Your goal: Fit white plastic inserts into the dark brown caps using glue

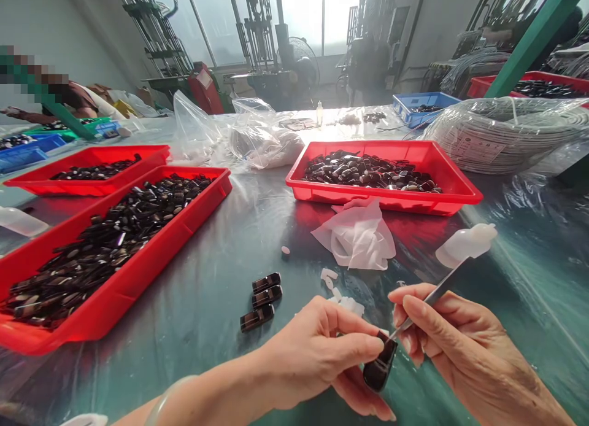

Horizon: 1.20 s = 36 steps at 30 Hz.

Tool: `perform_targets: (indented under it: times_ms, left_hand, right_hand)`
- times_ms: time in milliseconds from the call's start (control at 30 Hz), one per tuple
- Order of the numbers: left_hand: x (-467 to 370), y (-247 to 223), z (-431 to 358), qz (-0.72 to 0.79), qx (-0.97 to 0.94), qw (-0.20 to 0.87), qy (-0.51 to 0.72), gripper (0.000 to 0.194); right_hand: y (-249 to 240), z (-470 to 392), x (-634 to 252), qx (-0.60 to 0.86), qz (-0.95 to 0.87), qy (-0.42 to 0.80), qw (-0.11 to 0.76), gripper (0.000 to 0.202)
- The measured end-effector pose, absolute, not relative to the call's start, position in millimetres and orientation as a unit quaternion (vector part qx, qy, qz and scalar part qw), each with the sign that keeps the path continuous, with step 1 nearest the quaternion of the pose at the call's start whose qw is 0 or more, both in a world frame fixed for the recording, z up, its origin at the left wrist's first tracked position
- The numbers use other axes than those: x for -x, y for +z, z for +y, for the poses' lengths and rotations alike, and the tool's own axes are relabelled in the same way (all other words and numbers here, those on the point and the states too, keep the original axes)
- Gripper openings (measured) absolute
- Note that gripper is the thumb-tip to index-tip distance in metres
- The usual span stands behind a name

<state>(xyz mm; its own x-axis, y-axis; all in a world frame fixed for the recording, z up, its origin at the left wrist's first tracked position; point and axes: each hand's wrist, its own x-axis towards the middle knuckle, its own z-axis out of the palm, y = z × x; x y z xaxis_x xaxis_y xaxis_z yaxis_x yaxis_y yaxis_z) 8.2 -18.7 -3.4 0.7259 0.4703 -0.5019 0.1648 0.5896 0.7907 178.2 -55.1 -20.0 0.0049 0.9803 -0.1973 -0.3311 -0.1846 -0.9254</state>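
Observation:
My left hand (329, 352) grips a small glossy black plastic housing (380, 367) between thumb and fingers, tilted over the table. Pinched in my right hand (453, 334) is a pair of metal tweezers (446, 285), its tip touching the upper end of the housing. Three similar black housings (267, 297) lie in a short column to the left of my hands. Just beyond my left hand is a small pile of white plastic pieces (347, 303). What the tweezer tip holds, if anything, is too small to tell.
Red trays (294, 189) (124, 294) (87, 189) hold many black parts. A crumpled white sheet (363, 239) and a white squeeze bottle (464, 245) lie ahead of my hands. Wrapped cable coils (501, 134) rest at the right. Another person's arm (69, 97) shows at far left.

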Motion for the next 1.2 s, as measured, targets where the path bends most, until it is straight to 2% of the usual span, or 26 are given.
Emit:
perform_targets:
  times_ms: [533,900,1200]
  left_hand:
    - [-7.5,-5.7,-19.8,0.361,-0.441,0.817,0.088,0.029]
    - [-6.3,-3.0,-19.0,0.355,-0.44,0.82,0.091,0.029]
    - [-8.2,-2.1,-18.5,0.352,-0.44,0.821,0.096,0.028]
  right_hand:
    - [-26.4,-56.8,-180.2,0.448,-0.342,0.639,0.524,0.013]
    - [-24.0,-58.7,-176.1,0.466,-0.312,0.62,0.549,0.012]
    - [-26.3,-57.0,-177.2,0.462,-0.34,0.624,0.53,0.013]
